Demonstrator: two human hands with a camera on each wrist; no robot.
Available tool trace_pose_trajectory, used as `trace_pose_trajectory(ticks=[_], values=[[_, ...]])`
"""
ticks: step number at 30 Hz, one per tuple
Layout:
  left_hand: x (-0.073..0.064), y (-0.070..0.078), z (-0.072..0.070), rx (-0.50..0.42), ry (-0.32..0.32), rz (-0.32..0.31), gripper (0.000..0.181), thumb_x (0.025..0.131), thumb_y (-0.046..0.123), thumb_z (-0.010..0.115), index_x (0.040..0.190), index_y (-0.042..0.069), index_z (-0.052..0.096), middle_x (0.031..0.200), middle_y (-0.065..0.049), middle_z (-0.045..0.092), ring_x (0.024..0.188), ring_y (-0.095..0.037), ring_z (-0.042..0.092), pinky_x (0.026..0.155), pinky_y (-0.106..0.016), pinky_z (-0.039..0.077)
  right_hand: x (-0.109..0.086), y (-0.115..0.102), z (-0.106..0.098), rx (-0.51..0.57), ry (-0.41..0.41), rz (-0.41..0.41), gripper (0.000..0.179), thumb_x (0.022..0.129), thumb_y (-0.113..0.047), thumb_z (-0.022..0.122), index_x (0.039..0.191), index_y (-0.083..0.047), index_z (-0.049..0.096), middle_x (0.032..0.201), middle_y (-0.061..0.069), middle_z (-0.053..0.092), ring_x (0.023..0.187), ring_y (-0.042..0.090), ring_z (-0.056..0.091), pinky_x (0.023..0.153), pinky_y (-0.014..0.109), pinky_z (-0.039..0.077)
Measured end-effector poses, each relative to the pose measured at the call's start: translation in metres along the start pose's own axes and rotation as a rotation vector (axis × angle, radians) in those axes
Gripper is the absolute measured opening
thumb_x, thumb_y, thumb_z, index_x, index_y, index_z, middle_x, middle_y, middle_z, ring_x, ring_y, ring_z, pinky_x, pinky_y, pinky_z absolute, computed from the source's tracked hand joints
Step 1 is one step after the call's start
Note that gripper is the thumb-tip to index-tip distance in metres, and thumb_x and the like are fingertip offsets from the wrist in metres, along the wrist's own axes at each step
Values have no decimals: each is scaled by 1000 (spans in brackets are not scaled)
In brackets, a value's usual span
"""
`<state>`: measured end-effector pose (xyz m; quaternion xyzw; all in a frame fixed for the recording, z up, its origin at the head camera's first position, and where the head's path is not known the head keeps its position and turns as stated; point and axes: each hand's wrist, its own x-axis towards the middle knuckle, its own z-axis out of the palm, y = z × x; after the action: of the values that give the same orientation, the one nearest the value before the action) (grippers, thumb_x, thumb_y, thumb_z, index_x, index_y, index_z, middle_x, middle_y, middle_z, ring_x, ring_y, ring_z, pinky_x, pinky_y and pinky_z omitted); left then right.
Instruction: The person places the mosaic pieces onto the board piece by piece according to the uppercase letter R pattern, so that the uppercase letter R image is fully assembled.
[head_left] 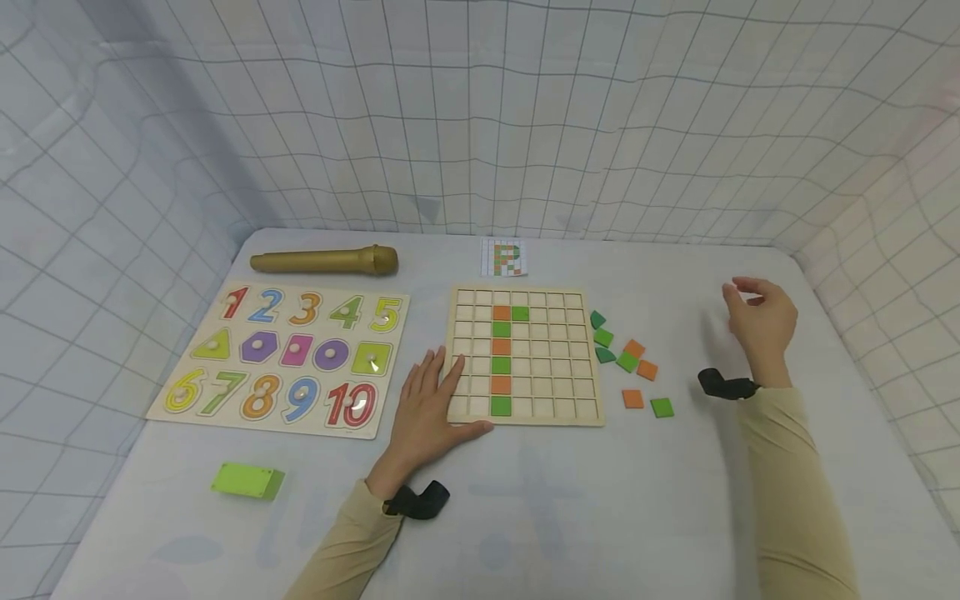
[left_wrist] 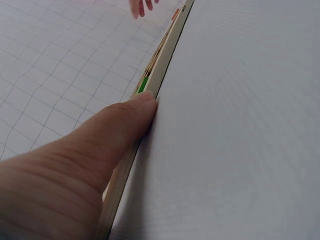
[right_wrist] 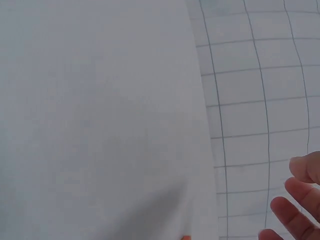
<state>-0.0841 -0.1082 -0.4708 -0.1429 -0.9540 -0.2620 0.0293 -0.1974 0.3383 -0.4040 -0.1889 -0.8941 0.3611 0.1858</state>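
Head: gridded board (head_left: 557, 367) on white table (head_left: 615, 508), checked cloth (head_left: 517, 125) behind.

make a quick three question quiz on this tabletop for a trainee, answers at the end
1. Which hand touches the wooden grid board: a) left, b) right, c) both?
2. True or false: the gold microphone lies farther from the person than the number and shape puzzle.
3. How many orange tiles sit in the grid board's cells?

Key:
1. a, the left hand
2. True
3. Three
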Motion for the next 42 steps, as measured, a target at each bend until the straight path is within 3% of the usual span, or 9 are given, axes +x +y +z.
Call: trace_pose_trajectory(ticks=[1, 4, 6, 8, 17, 23, 27, 36, 42], values=[[0, 0, 0, -1, 1, 1, 103, 70, 59, 73, 148, 7, 32, 154, -18, 17, 143, -29, 5, 112, -46, 4, 0, 4, -3, -3, -26, 28, 43, 91, -35, 58, 120, -5, 66, 91, 4, 67, 81, 7, 48, 67, 24, 32], [0, 0, 0, 1, 4, 1, 102, 70, 59, 73, 148, 7, 32, 154, -18, 18, 143, -29, 5, 113, -46, 4, 1, 16, -9, -19, -98, 76, 47, 92, -35, 56, 125, -3, 61, 99, 8, 67, 94, 14, 50, 69, 27, 32], [1, 0, 0, 5, 5, 3, 102, 70, 60, 73, 148, 7, 32, 154, -19, 18, 143, -30, 5, 113, -46, 4, 1, 22, -12, -33, -131, 80, 48, 92, -32, 54, 128, -1, 59, 108, 13, 66, 106, 25, 47, 71, 29, 33], [1, 0, 0, 5, 4, 3, 102, 71, 60, 73, 148, 7, 32, 154, -19, 19, 142, -30, 6, 113, -46, 4, 1, 28, -13, -50, -163, 75, 49, 92, -30, 53, 130, 1, 56, 126, 23, 54, 115, 35, 46, 70, 30, 34], [1, 0, 0, 1, 6, 5, 102, 70, 59, 73, 148, 6, 33, 153, -19, 20, 142, -31, 7, 112, -47, 4, -2, 41, -17, -120, -294, 71, 57, 93, -30, 53, 134, 8, 46, 134, 31, 44, 120, 49, 40, 89, 54, 36], [0, 0, 0, 0, 3, 4, 103, 70, 59, 74, 148, 7, 32, 153, -19, 19, 142, -30, 6, 113, -46, 4, -2, 47, -18, -182, -333, 43, 59, 94, -36, 50, 133, 8, 47, 134, 33, 44, 122, 55, 32, 92, 58, 33], [0, -1, 1, 8, 1, 4, 103, 70, 60, 73, 148, 7, 32, 154, -18, 19, 142, -30, 5, 113, -46, 3, -2, 49, -21, -218, -367, 31, 59, 94, -36, 51, 134, 7, 46, 134, 33, 42, 119, 58, 28, 87, 62, 32], [1, -1, 1, 9, 1, 4, 103, 70, 60, 73, 148, 7, 32, 154, -18, 19, 142, -30, 5, 112, -46, 4, -2, 47, -24, -373, -441, -89, 48, 96, -33, 44, 126, 3, 54, 124, 40, 40, 105, 60, 35, 67, 61, 37], [0, -1, 1, 10, 0, 5, 103, 70, 60, 73, 148, 7, 32, 154, -19, 18, 142, -31, 5, 112, -47, 4, -3, 49, -24, -410, -414, -103, 47, 96, -35, 45, 123, 1, 58, 119, 36, 46, 102, 60, 39, 63, 59, 41]])
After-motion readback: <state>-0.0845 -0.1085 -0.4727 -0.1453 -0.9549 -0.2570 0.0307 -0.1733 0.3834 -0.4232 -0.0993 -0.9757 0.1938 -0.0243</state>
